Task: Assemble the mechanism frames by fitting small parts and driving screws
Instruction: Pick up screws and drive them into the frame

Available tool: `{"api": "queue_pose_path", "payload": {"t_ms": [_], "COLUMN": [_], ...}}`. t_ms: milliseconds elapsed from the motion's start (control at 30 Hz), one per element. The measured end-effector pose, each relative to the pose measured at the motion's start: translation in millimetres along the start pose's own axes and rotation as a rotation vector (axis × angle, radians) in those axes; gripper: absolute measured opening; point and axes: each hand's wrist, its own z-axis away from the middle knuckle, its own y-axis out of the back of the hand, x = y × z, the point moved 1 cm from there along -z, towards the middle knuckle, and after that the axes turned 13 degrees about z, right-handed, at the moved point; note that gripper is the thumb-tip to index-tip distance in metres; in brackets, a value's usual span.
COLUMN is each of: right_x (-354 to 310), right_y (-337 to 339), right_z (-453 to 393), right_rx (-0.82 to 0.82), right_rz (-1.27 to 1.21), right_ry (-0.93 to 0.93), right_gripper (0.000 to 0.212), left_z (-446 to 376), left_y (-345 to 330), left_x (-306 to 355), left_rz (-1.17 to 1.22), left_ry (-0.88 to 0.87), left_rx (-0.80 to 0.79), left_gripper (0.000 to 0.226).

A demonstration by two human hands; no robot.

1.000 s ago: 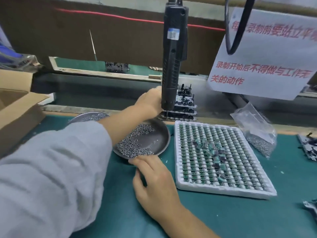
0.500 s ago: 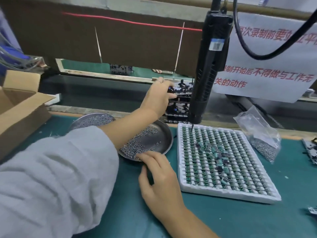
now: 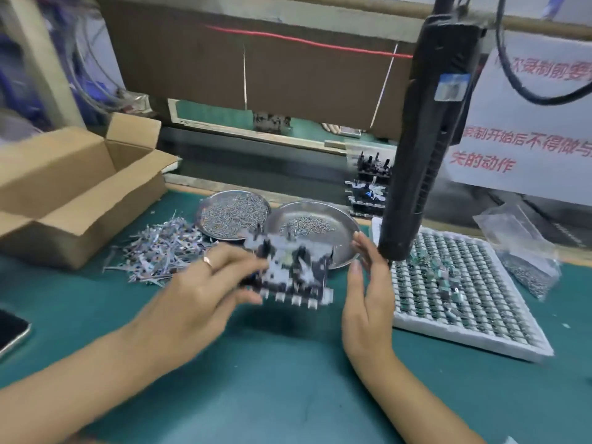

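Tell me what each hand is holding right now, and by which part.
The left hand grips a mechanism frame by its left end, above the mat. The right hand is open beside the frame's right end, holding nothing.

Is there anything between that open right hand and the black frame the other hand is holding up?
Nothing visible. The left hand holds the mechanism frame above the green mat, and the right hand waits open just beside its right edge with only air between. The hanging screwdriver is farther right, behind the fingers.

Even, soft overhead light with faint shadows. Motion blur smears the frame [image 3: 288, 270] and left hand [image 3: 195, 302]; far left corner streaks, edges bend slightly.
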Motion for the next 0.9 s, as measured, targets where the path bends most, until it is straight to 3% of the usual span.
{"api": "queue_pose_path", "payload": {"t_ms": [133,300,367,501,601,701,901], "right_x": [-2.9,-11.7,-11.2,-9.2,-6.3,-5.6,-5.7], "right_y": [3.8,3.7,2.5,3.2,2.0,1.6,3.7], "right_z": [3.3,11.8,10.7,8.6,9.5,9.0,8.1], "right_rx": [-0.101,-0.529,-0.615,-0.633,-0.624,-0.619,-0.595], "right_rz": [0.08,0.378,0.503,0.583,0.622,0.63,0.575], "right_ry": [0.146,0.7,0.793,0.773,0.757,0.717,0.659], "right_gripper": [0.032,0.045,0.05,0.052,0.047,0.046,0.045], "left_z": [34.0,33.2,26.0,-3.0,-22.1,-27.7,-27.8], "left_y": [-16.9,-24.4,-19.0,-3.4,-1.0,-6.1,-8.9], "left_x": [-2.7,-10.5,-18.1,-48.1,-70.8,-76.8,-77.9], "left_rz": [0.033,-0.024,-0.024,-0.116,-0.305,-0.293,-0.268], "left_ry": [-0.044,-0.116,-0.14,0.009,0.187,0.258,0.394], "left_rx": [-0.109,-0.139,-0.121,0.033,-0.025,-0.08,-0.026], "left_gripper": [0.032,0.033,0.04,0.028,0.021,0.013,0.014]}}
